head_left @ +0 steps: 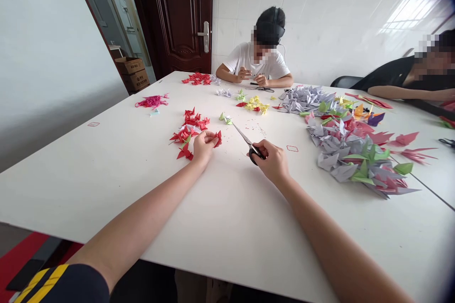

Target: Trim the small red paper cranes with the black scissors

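Pinched in my left hand (pixel 205 147) is a small red origami crane (pixel 218 139), held just above the white table (pixel 227 208). My right hand (pixel 273 158) grips black-handled scissors (pixel 245 136) whose blades point up and left; they look nearly closed. Beside my left hand lies a loose group of small red paper cranes (pixel 192 120), with a few white and green ones among them. A pale green and white crane (pixel 225 118) rests near the scissor tip. Tiny paper scraps (pixel 256 127) are scattered just beyond the blades.
Large heaps of grey, pink and green folded paper (pixel 350 149) cover the right side. Yellow cranes (pixel 256 104), more red cranes (pixel 196 79) and a magenta bundle (pixel 152 101) lie farther off. One person (pixel 265 57) sits opposite, another (pixel 401 73) at the right.
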Demonstrator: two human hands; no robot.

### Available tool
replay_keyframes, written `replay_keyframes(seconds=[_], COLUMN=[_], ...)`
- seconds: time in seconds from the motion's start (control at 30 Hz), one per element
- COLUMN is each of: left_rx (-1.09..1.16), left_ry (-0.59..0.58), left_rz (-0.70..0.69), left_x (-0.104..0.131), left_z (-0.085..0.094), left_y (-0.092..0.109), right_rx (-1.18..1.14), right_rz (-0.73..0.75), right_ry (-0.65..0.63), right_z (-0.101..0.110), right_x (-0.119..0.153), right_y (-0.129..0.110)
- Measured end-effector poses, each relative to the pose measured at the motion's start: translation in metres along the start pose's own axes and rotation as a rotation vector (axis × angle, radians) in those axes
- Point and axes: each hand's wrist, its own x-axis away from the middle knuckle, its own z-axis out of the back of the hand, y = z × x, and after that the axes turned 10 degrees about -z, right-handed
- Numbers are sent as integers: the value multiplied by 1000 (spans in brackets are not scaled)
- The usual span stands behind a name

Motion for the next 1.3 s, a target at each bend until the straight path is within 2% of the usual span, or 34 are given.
replay_keyframes(seconds=[0.27, 0.53, 0.83, 1.0, 1.2, 1.3], left_rx=[-93, -218, 9, 87, 75, 24], left_ry=[-34, -8, 12, -29, -69, -34], left_rz=[-128, -221, -126, -46, -11, -35], left_x=[-2, -1, -5, -4, 0, 0], left_z=[2, 3, 0, -1, -1, 1], left_y=[-4, 0, -5, -5, 1, 3], right_rx=[-177, -178, -125, -165, -254, -260], right_rz=[11, -15, 135, 107, -22, 61], right_ry=[-140, -206, -154, -156, -233, -142], right_z=[1, 6, 5, 4, 4, 7], right_x=[-2, -9, -12, -11, -12, -11], right_y=[1, 14, 20, 15, 18, 18])
